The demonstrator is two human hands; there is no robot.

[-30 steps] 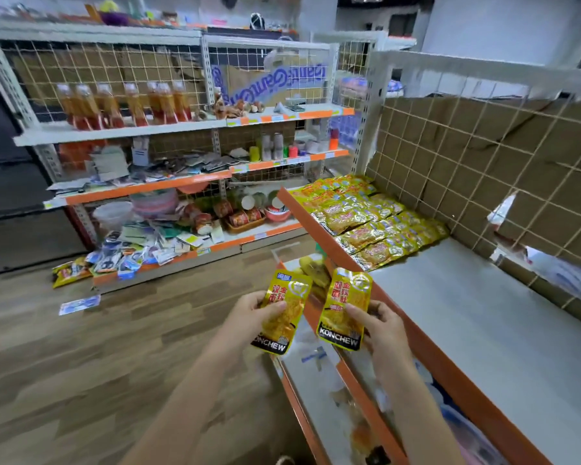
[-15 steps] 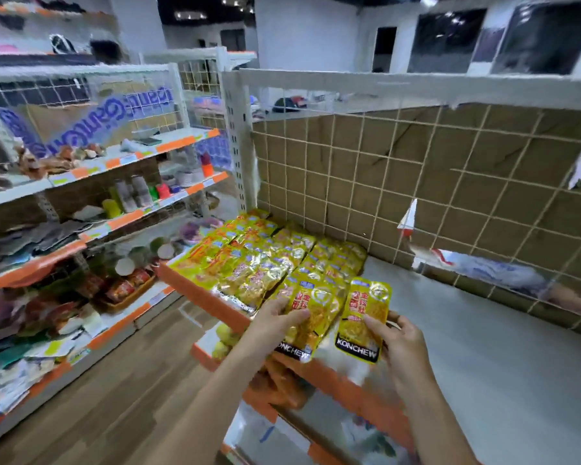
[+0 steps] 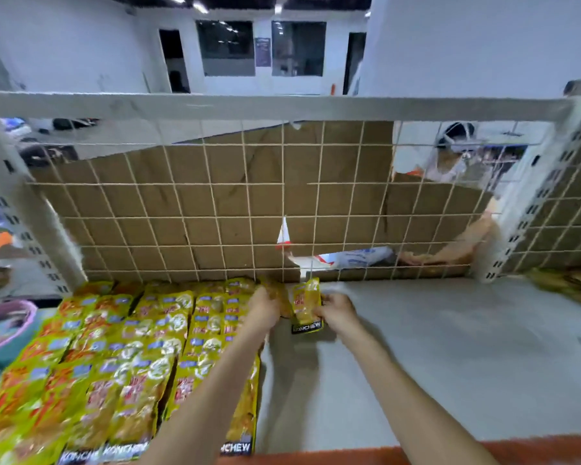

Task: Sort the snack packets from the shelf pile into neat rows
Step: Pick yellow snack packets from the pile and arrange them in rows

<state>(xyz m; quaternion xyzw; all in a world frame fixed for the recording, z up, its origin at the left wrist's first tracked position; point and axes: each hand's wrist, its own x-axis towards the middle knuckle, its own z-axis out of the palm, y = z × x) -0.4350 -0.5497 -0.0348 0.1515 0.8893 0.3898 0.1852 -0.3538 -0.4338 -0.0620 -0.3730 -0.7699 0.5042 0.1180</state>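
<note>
Grey shelf board (image 3: 433,347) under you now fills the view, where a second ago you stood back in the aisle. Yellow foil snack rows (image 3: 131,347) cover its left. Your right hand (image 3: 337,310) pinches one yellow packet (image 3: 305,302) near the back mesh; your left hand (image 3: 264,305) grips another, mostly hidden, so placement starts the next row.

Both forearms bare, no sleeves, rings or watch.

grey shelf (image 3: 433,364) with orange front edge (image 3: 416,453). wire grid back (image 3: 215,203) backed by cardboard. yellow snack packets (image 3: 131,357) lie in overlapping rows over the left part, reaching the front edge. another yellowish pile (image 3: 571,283) at far right, blurred.
</note>
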